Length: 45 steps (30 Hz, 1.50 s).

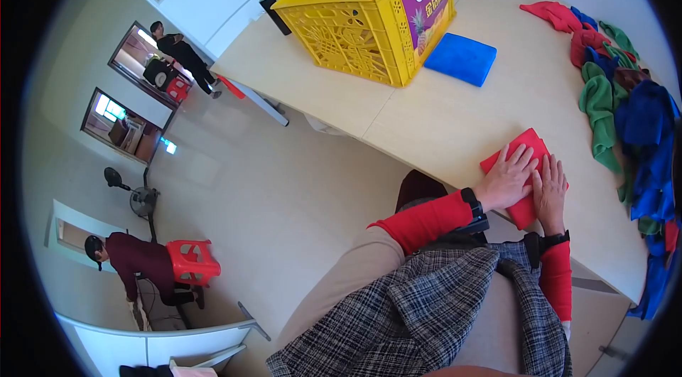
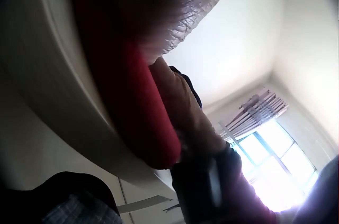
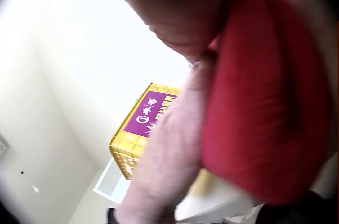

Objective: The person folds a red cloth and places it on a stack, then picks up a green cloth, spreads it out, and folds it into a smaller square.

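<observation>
A folded red cloth (image 1: 523,213) lies at the near edge of the table. My left hand (image 1: 506,179) rests on its left part, fingers straight and spread a little. Beside it my right hand (image 1: 550,196) lies flat on the right part, fingers extended. In the left wrist view the cloth (image 2: 145,115) shows as a thick rounded fold hanging slightly past the table edge. The right wrist view has the cloth (image 3: 259,107) close up, with the left hand (image 3: 172,139) against it.
A yellow crate (image 1: 359,43) of folded cloths stands farther back, next to a folded blue cloth (image 1: 462,58). Loose red, green and blue cloths (image 1: 600,117) are heaped along the right side. Two people (image 1: 145,263) are across the room; a black cylinder (image 1: 275,16) stands behind the crate.
</observation>
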{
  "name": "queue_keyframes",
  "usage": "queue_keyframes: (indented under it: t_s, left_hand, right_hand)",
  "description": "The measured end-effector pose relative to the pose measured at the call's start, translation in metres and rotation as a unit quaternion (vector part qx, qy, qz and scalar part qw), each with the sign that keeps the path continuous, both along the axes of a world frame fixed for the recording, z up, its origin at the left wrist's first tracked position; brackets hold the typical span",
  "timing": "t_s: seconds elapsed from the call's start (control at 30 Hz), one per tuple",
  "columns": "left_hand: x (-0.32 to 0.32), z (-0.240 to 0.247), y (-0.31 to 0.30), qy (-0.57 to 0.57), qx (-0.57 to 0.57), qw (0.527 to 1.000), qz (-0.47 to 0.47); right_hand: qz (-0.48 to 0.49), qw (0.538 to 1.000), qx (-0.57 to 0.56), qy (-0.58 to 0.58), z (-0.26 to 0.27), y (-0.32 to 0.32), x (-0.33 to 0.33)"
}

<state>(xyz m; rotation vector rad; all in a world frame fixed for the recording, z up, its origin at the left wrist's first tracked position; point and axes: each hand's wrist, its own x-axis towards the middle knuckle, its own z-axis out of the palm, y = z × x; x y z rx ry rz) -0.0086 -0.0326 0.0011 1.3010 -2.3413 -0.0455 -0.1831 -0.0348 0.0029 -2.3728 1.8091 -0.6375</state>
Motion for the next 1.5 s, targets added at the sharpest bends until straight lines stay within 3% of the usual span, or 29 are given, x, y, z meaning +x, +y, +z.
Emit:
queue_keyframes:
  t_s: [0.07, 0.23, 0.43, 0.6, 0.9, 1.23, 1.5]
  left_hand:
    - [0.003, -0.004, 0.001, 0.020, -0.017, 1.000, 0.000]
    - [0.002, -0.002, 0.003, 0.018, -0.031, 0.999, 0.002]
    - [0.005, -0.005, 0.007, 0.000, -0.038, 0.999, -0.002]
    - [0.019, -0.003, 0.017, -0.026, -0.017, 1.000, -0.005]
    - [0.035, -0.006, 0.039, -0.050, -0.012, 0.999, 0.004]
    - [0.032, 0.001, 0.039, -0.043, -0.017, 0.999, 0.016]
    - [0.021, 0.028, 0.000, -0.030, 0.000, 1.000, -0.007]
  right_hand:
    - [-0.009, 0.997, -0.023, 0.075, -0.011, -0.002, -0.005]
    - [-0.037, 0.996, -0.008, 0.075, -0.002, -0.004, -0.004]
    - [-0.034, 0.994, -0.096, 0.039, -0.007, -0.003, -0.009]
    - [-0.111, 0.989, -0.009, 0.095, 0.013, 0.011, -0.003]
    - [0.001, 0.998, -0.041, 0.045, 0.007, 0.047, 0.034]
    - [-0.066, 0.997, -0.045, 0.014, 0.002, 0.031, 0.004]
    - [-0.084, 0.994, -0.009, 0.076, 0.022, 0.029, 0.002]
